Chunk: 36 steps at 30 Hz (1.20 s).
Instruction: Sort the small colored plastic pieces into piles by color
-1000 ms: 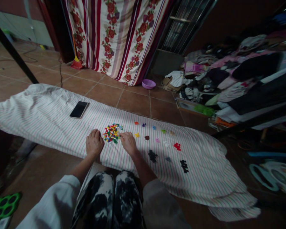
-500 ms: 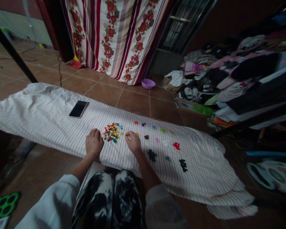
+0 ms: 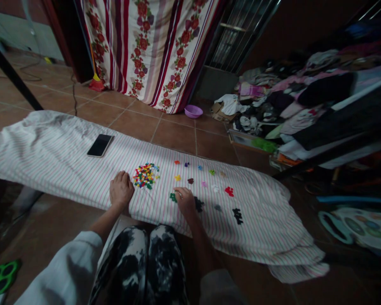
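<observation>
My right hand (image 3: 186,201) is over the cloth, thumb and fingertips pinched together at the edge of a small green group (image 3: 173,197). It appears to hold a small green piece, mostly hidden by the fingers. To the left, my left hand (image 3: 121,189) lies on the cloth with its fingers loosely bent, holding nothing that I can see. Beside it is a mixed pile of tiny coloured pieces (image 3: 145,176). Single-colour groups lie farther right, among them yellow pieces (image 3: 177,178), brown pieces (image 3: 190,181), red pieces (image 3: 229,191) and black pieces (image 3: 237,216).
A striped cloth (image 3: 257,237) covers the low surface before my knees. A phone (image 3: 100,145) lies on its left part. On the tiled floor beyond are a purple basin (image 3: 193,111) and a heap of clothes (image 3: 282,99). A floral curtain (image 3: 158,51) hangs behind.
My right hand has moved from beside the mixed pile, nearer to me and slightly right, to the green group. The left hand stays by the pile. The whole view has shifted slightly.
</observation>
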Each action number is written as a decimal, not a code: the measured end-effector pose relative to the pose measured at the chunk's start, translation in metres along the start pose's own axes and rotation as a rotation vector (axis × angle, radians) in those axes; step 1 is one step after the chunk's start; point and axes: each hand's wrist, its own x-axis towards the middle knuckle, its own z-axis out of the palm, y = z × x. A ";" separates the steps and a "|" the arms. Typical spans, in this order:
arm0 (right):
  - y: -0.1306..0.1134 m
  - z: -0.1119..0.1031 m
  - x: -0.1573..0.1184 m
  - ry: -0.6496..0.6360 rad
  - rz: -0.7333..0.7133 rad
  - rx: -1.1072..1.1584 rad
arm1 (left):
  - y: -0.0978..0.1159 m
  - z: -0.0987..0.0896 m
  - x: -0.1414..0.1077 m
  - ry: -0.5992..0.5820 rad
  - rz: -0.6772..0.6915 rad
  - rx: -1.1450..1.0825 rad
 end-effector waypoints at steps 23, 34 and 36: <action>-0.004 0.004 0.016 -0.018 -0.077 -0.067 | -0.002 0.004 0.000 0.026 0.012 0.041; -0.039 0.031 0.059 -0.182 -0.060 -0.162 | 0.001 0.002 0.000 0.002 0.008 0.047; -0.044 0.033 0.063 -0.201 -0.052 -0.197 | 0.001 0.001 0.000 0.005 0.002 0.052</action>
